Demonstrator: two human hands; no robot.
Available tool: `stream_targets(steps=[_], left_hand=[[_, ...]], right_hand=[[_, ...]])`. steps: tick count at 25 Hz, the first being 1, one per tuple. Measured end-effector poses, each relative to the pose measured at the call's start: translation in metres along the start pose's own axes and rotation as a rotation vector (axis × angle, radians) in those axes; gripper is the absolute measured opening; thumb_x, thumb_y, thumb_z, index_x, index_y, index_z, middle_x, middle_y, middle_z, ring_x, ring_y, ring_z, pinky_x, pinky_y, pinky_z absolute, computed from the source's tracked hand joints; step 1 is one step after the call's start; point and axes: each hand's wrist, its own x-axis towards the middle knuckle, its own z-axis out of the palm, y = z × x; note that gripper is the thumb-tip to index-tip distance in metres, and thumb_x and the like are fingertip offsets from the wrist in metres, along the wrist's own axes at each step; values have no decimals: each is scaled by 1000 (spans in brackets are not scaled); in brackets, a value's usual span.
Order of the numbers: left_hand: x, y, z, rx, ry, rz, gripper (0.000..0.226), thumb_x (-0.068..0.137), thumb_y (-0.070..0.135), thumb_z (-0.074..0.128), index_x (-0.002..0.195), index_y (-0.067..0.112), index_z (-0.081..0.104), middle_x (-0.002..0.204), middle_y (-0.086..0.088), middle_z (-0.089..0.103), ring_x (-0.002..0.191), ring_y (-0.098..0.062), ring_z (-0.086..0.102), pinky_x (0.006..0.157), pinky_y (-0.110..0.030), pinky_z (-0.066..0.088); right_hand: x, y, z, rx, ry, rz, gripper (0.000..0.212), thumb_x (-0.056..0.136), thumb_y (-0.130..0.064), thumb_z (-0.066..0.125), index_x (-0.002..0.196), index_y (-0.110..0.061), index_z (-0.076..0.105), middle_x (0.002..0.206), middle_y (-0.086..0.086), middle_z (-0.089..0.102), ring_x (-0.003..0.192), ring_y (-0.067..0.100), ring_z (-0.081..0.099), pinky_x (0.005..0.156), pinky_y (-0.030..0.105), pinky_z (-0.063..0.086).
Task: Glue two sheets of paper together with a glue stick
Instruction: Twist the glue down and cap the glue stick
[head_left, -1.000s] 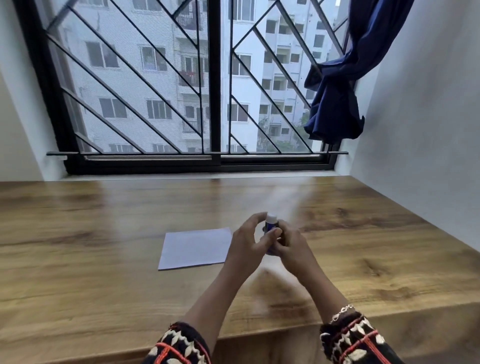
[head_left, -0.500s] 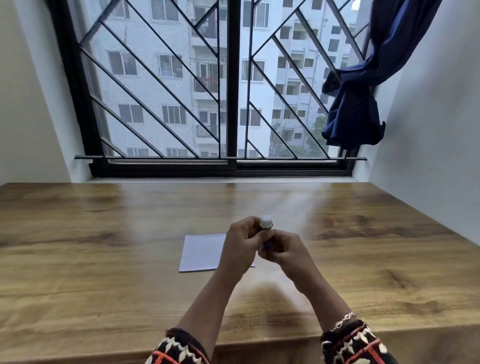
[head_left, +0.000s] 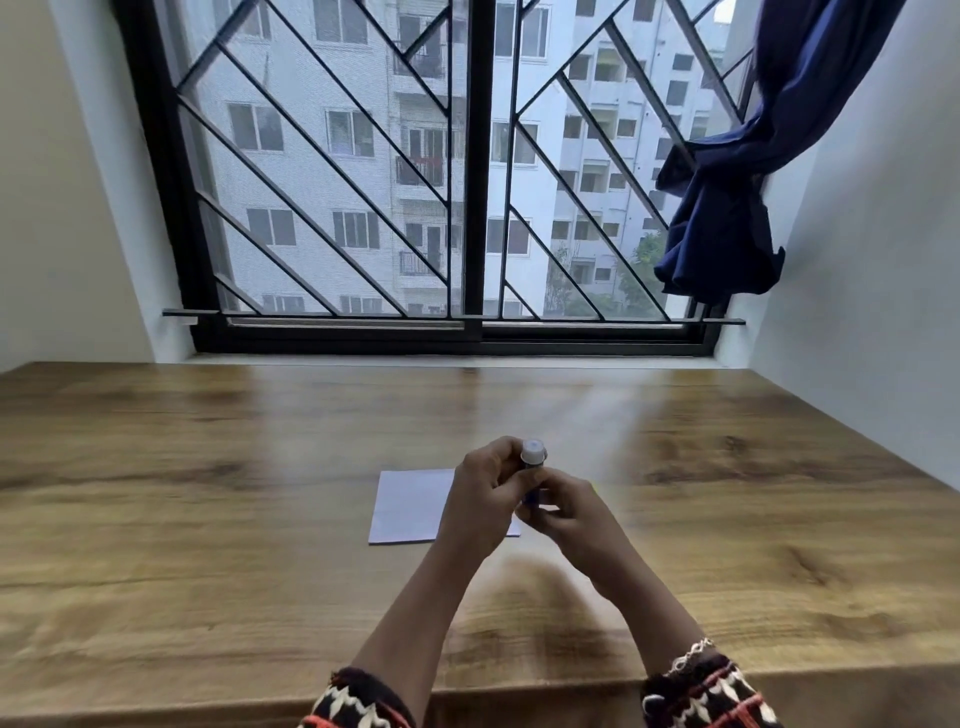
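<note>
Above the near half of the brown wood-grain tabletop (head_left: 208, 519) — holding a small blue glue stick with a whitish round cap (head_left: 533, 457) upright between both hands. Left hand (head_left: 483, 493) curling closed round the upper barrel, fingertips near the cap; right hand (head_left: 566, 514) pinching shut on the lower end. Lying flat beneath and just left of the hands, a pale white rectangular paper sheet (head_left: 405, 506) — whether one sheet or two stacked, cannot tell. Judging the step as uncapping or twisting up the glue. Advising: bracing the barrel steady, turning only the base, raising just a little glue, keeping the cap within reach.
</note>
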Motion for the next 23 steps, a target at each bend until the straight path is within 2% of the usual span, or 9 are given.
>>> stream_targets(steps=[3, 6, 7, 10, 13, 15, 18, 21, 23], left_hand=[[-1, 1, -4, 8, -50, 10, 21, 85, -3, 58, 84, 17, 62, 95, -9, 70, 91, -17, 67, 85, -35, 54], [-4, -3, -1, -11, 11, 14, 9, 76, 10, 63, 85, 12, 64, 94, -13, 73, 88, -19, 69, 81, -35, 55], [-5, -5, 0, -2, 37, 14, 16, 73, 15, 63, 87, 8, 64, 92, -16, 73, 85, -23, 69, 79, -37, 56], [-4, -10, 2, 29, 34, 13, 25, 71, 19, 62, 88, 2, 64, 81, -15, 73, 76, -27, 70, 74, -42, 56], [-4, -7, -1, 26, -22, 12, 15, 75, 13, 61, 87, 4, 63, 77, -11, 71, 71, -21, 68, 69, -33, 55], [-3, -5, -4, 15, -62, 9, 7, 80, 5, 60, 84, 10, 62, 84, -13, 70, 75, -19, 65, 71, -29, 53], [-4, -4, -6, 0, -86, 1, 8, 76, 12, 59, 79, 19, 60, 90, -13, 68, 84, -19, 63, 77, -37, 52], [-7, -7, -4, 5, -36, 4, 8, 74, 13, 64, 78, 18, 61, 86, -9, 72, 87, -20, 68, 82, -42, 54], [-8, -8, -2, -6, -4, 6, 9, 70, 15, 65, 78, 15, 61, 85, -10, 74, 84, -23, 70, 81, -43, 55]], right_hand=[[2, 4, 0, 26, 24, 5, 6, 77, 3, 60, 82, 5, 62, 72, 12, 56, 72, 16, 49, 68, 34, 41], [3, 9, 2, -15, 84, -8, 17, 65, -11, 70, 76, 1, 64, 71, 21, 65, 67, 18, 55, 68, 47, 49], [3, 10, 2, -19, 97, 0, 23, 60, -18, 72, 75, -2, 64, 71, 20, 66, 65, 18, 56, 69, 49, 51], [3, 12, 5, -68, 149, 24, 37, 52, -29, 75, 82, -11, 63, 73, 12, 68, 65, 17, 58, 69, 47, 53], [3, 14, 5, -30, 70, 38, 38, 58, -30, 73, 92, -16, 61, 78, 8, 65, 69, 15, 57, 73, 44, 53], [2, 16, 4, 32, -21, 30, 28, 68, -27, 68, 90, -13, 60, 77, 8, 61, 72, 16, 54, 71, 37, 50], [0, 15, 3, 111, -27, 17, 5, 78, -2, 62, 82, 0, 62, 75, 12, 59, 70, 15, 52, 64, 24, 45], [-1, 14, 2, 110, 12, -5, 10, 69, -1, 69, 77, 4, 65, 70, 14, 64, 67, 17, 59, 66, 33, 54], [-3, 11, 1, 78, 39, -11, 17, 62, -3, 76, 74, -6, 65, 62, -5, 67, 61, 8, 60, 68, 33, 55]])
